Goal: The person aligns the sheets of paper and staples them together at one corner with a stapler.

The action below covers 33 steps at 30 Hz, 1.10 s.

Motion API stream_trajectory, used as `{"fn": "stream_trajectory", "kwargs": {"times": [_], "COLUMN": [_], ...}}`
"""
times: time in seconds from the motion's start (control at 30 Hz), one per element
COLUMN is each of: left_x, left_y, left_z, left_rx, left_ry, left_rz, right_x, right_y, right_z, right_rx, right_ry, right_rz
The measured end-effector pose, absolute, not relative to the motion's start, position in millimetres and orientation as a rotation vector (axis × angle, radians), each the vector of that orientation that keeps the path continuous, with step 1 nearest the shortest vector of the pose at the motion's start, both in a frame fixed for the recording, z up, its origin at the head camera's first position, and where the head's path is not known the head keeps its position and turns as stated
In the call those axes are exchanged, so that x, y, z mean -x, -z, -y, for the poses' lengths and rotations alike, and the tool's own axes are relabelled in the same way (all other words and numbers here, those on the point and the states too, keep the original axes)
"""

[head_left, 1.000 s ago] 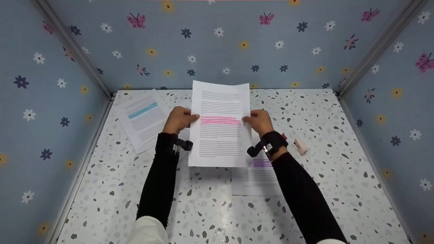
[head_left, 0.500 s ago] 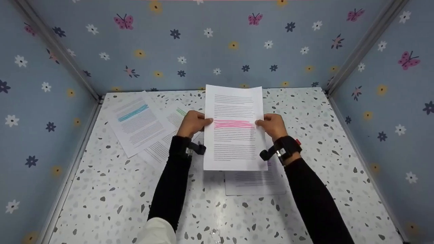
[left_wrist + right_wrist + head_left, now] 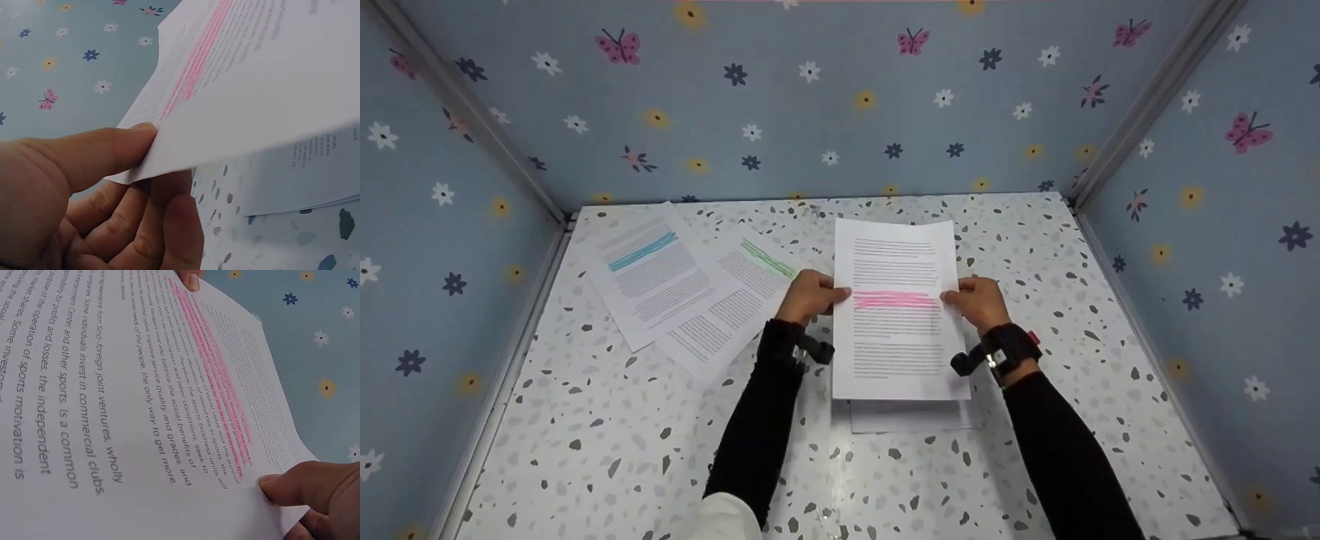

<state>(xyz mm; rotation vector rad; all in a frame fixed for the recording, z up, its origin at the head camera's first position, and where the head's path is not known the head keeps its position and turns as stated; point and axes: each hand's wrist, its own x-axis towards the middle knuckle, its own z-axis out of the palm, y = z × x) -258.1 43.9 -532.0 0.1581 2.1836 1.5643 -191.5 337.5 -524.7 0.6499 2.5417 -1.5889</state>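
Note:
A white printed sheet of paper (image 3: 896, 345) with a pink highlighted band is held between both hands. My left hand (image 3: 811, 294) pinches its left edge, thumb on top and fingers beneath. At the opposite edge my right hand (image 3: 979, 301) pinches it the same way, its thumb (image 3: 287, 486) near the end of the pink band. In the left wrist view the sheet bends and stands above other paper (image 3: 309, 174) on the tabletop. Below the held sheet in the head view, the lower edge of that paper (image 3: 915, 418) shows; the rest is hidden.
To the left lie a sheet with a blue highlighted band (image 3: 649, 277) and, partly under it, one with a green band (image 3: 727, 322). The speckled white tabletop (image 3: 607, 465) is enclosed by flower-and-butterfly patterned walls (image 3: 825, 97) at the back and sides.
Both hands have lowered the pink-marked sheet toward the table over the other paper, which it now mostly covers. The green-marked sheet has come into view; the camera view has shifted slightly.

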Motion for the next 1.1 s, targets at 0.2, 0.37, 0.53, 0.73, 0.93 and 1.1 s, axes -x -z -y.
{"fn": "stream_trajectory", "kwargs": {"times": [0.2,0.37,0.53,0.73,0.93,1.1], "left_x": [252.7,248.2,243.1,236.8,233.1,233.9], "left_y": [551.9,564.9,574.1,589.4,597.2,601.2], "left_z": [-53.0,-57.9,-61.3,-66.8,-71.5,-73.4], "left_rx": [-0.085,-0.05,-0.05,-0.06,-0.048,-0.087], "left_ry": [-1.519,-1.462,-1.42,-1.291,-1.248,-1.234], "left_rz": [-2.155,-2.166,-2.227,-2.307,-2.328,-2.34], "right_x": [181.3,175.7,174.0,170.0,169.0,170.7], "right_y": [541.2,549.6,556.9,570.9,581.7,585.6], "right_z": [-345.8,-350.0,-352.5,-355.2,-357.6,-361.2], "right_rx": [-0.655,-0.657,-0.657,-0.67,-0.679,-0.634], "right_ry": [1.571,1.499,1.458,1.348,1.25,1.209], "right_rz": [-2.499,-2.502,-2.528,-2.581,-2.617,-2.645]}}
